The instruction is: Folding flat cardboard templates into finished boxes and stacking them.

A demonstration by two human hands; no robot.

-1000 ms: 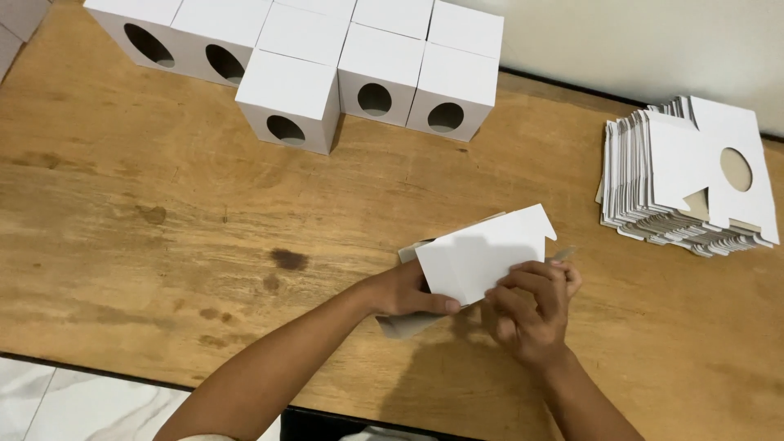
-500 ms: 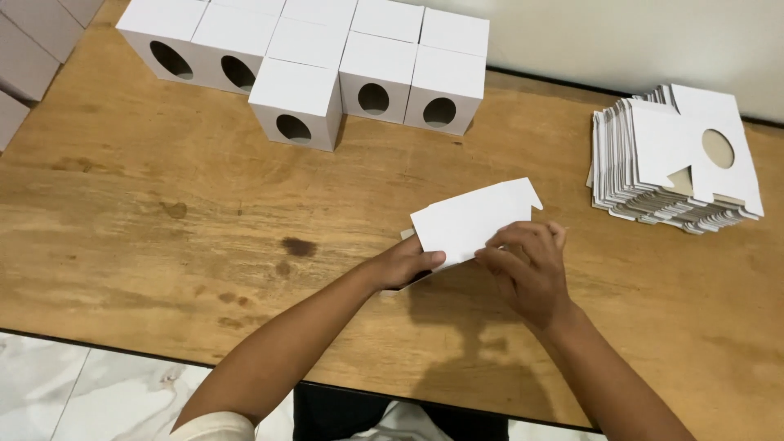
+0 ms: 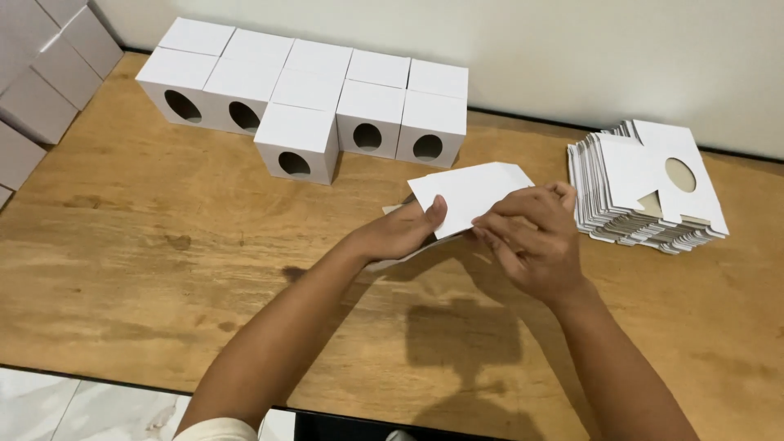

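I hold a flat white cardboard box blank [image 3: 471, 192] a little above the wooden table [image 3: 122, 245], near its middle. My left hand [image 3: 402, 233] grips its lower left edge, thumb on top. My right hand [image 3: 531, 241] grips its right side, fingers curled over the edge. The lower part of the blank is hidden behind both hands.
Several folded white cube boxes with round holes [image 3: 306, 98] stand in rows at the back of the table. A stack of flat white blanks [image 3: 645, 188] lies at the right. More plain boxes [image 3: 41, 73] are piled at the far left. A white wall runs behind.
Both hands have lifted the blank slightly and turned it. The camera view has shifted, showing more of the back wall and boxes.
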